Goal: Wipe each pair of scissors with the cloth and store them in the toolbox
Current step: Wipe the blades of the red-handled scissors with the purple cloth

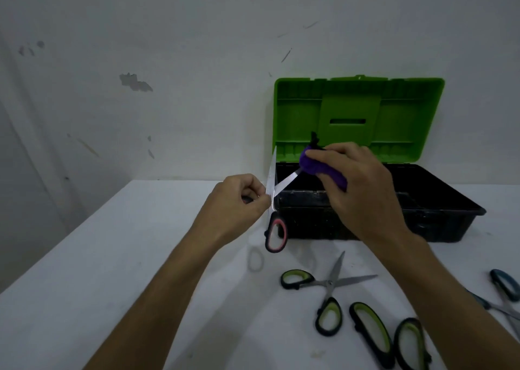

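My left hand [242, 198] grips one handle of the pink-handled scissors [275, 230], held open above the table with blades spread. One blade points up, the other slants right. My right hand [357, 184] pinches a purple cloth [315, 164] around the tip of the slanted blade. Behind them stands the toolbox [439, 217], black tray with its green lid [408, 110] raised. On the table lie an open green-handled pair [327, 284], a second green-handled pair [374, 333] partly under my right forearm, and a blue-handled pair [505, 288] at the right edge.
The white table [112, 285] meets a scuffed white wall behind. The table's left edge runs diagonally at the left of the view. The toolbox tray's inside looks dark, its contents not discernible.
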A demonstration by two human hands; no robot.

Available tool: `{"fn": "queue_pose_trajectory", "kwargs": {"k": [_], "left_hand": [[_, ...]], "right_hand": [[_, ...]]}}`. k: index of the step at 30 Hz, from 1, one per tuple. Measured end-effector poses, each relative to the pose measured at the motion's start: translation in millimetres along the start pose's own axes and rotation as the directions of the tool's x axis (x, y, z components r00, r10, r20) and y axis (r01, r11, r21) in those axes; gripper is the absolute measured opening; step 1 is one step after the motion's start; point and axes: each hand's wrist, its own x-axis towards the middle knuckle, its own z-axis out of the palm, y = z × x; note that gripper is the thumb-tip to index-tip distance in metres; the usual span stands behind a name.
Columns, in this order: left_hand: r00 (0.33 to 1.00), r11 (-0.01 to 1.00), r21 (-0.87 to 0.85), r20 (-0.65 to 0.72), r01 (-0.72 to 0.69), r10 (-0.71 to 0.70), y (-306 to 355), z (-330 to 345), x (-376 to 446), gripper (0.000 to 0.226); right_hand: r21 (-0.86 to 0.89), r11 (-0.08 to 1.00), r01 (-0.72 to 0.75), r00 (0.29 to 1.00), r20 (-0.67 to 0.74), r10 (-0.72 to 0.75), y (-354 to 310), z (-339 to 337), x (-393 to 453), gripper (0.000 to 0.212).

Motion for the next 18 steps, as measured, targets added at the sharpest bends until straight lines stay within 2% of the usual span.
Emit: {"fn": "queue_pose_trajectory", "kwargs": {"k": [4,7,11,12,18], "left_hand": [[1.0,0.998,0.065,-0.009,0.0,0.001,3.9,-3.1,-1.6,0.024],[1.0,0.997,0.082,0.004,-0.002,0.002,2.3,-5.7,-3.0,0.025],[0.96,0.999,-0.039,0.28,0.011,0.0,0.2,-10.1,-4.2,0.031],[0.951,0.999,-0.04,0.309,0.009,0.004,0.6,-9.3,-4.4,0.033],[0.989,0.999,-0.04,0.149,-0.012,0.018,3.5,-10.1,-3.4,0.032]], "right_hand": [[0.035,0.991,0.13,0.981,0.14,-0.134,-18.3,5.4,-8.8,0.045],[0.03,0.991,0.13,0.978,0.16,-0.133,-19.8,12.1,-10.6,0.044],[-0.02,0.998,-0.052,0.993,0.1,0.054,0.1,5.9,-0.3,0.043],[-0.017,0.998,-0.067,0.994,0.086,0.068,2.6,3.8,0.9,0.043],[0.083,0.996,0.019,0.994,0.108,-0.028,-13.5,-2.4,3.6,0.043]]}}
